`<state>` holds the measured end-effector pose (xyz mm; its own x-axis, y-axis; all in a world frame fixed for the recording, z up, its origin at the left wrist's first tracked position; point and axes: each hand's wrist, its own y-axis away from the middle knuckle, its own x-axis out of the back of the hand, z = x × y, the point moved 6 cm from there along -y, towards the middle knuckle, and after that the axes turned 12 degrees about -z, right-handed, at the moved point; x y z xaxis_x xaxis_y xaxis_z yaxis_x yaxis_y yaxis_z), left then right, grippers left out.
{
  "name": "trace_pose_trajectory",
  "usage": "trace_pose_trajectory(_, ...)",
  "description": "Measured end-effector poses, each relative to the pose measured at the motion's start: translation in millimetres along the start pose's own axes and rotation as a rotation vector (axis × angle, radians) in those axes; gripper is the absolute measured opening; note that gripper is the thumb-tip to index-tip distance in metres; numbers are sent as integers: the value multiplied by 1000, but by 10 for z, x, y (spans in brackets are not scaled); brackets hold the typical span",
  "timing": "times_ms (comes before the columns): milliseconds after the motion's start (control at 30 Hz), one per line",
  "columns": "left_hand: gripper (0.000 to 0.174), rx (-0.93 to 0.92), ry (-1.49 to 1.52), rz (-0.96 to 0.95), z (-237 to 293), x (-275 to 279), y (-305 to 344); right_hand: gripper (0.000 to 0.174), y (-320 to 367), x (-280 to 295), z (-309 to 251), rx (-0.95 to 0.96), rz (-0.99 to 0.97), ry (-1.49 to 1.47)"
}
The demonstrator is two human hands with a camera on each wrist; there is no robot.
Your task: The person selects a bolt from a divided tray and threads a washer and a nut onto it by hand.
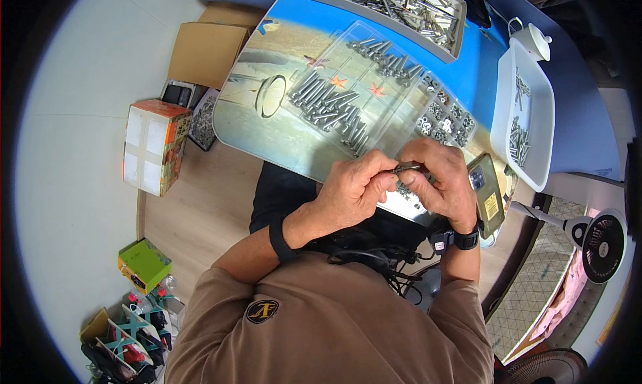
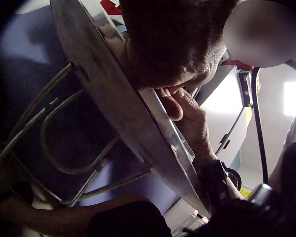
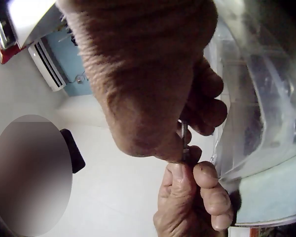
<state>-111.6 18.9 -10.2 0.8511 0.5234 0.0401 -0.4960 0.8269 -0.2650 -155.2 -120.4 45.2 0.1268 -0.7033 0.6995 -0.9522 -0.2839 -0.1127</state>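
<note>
Both hands meet over the table's near edge, around a small metal bolt [image 3: 184, 129]. My right hand [image 1: 438, 180] grips the bolt between thumb and curled fingers, which hide part of its shaft. At the bolt's other end, my left hand [image 1: 351, 193] pinches with thumb and forefinger; its fingertips cover that end. Just beyond the hands lies a clear compartment box [image 1: 394, 146], with long bolts [image 1: 328, 103] in its larger sections and nuts and washers [image 1: 441, 116] in the small ones. In the left wrist view, the table edge [image 2: 133, 113] partly blocks the hands.
A phone [image 1: 488, 197] lies right of my right hand. Farther right are a white tray [image 1: 547, 143] with some screws and a white lidded pot [image 1: 533, 43]. A grey box [image 1: 374, 13] of mixed hardware sits at the back. A fan [image 1: 602, 247] stands at the right.
</note>
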Motion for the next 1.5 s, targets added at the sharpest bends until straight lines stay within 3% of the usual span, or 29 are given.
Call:
trace_pose_trajectory(467,12,2,13,11,4,0,3,21,9,-4,1,32,-19,17)
trace_pose_trajectory(533,11,-7,8,21,12,5,3,18,8,21,-24,-105,18,-154)
trace_pose_trajectory(633,10,-30,-10,25,19,7,1,19,-6,10,-27,55,21,13)
trace_pose_trajectory(967,10,-14,26,45,12,11,3,17,-1,-6,1,40,-8,36)
trace_pose_trajectory(1033,10,-41,-17,47,19,12,8,14,-5,22,-14,-45,15,-69)
trace_pose_trajectory(1133,10,-42,-11,49,13,6,10,14,-17,14,-19,66,3,3)
trace_pose_trajectory(1367,10,-23,-3,48,10,13,12,19,-9,-1,8,14,-44,46)
trace_pose_trajectory(1433,10,-32,-16,59,9,15,18,15,-17,20,-15,-59,2,-66)
trace_pose_trajectory(1500,11,-35,-20,62,-5,8,20,16,-19,19,-10,-15,-2,-30)
